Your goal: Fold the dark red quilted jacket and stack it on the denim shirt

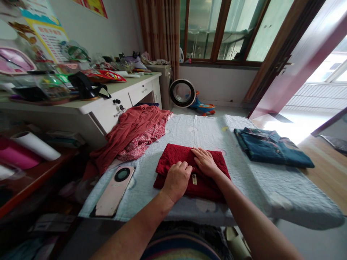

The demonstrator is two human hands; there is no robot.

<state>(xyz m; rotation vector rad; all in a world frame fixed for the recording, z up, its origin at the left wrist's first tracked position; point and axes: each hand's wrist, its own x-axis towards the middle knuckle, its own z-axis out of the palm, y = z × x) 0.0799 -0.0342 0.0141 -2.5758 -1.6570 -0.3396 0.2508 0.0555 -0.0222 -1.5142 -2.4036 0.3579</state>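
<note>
A dark red, textured garment [173, 155] lies folded into a rough rectangle in the middle of the cloth-covered table, with a small pale label [194, 179] near its front centre. My left hand [177, 180] rests on the garment just left of that label, its fingers curled closed at the fold; the fingertips are partly hidden. Flat on the upper right part of the same garment, my right hand [205, 161] has its fingers stretched out. The two hands are close together.
A pale phone [116, 191] lies to the left. Rumpled red clothes [135, 126] hang over the table's left edge. Folded denim [271, 146] sits at the right on the light blue quilted cloth [252, 187]. Beyond stand a cluttered desk [108, 104] and a round fan [193, 93].
</note>
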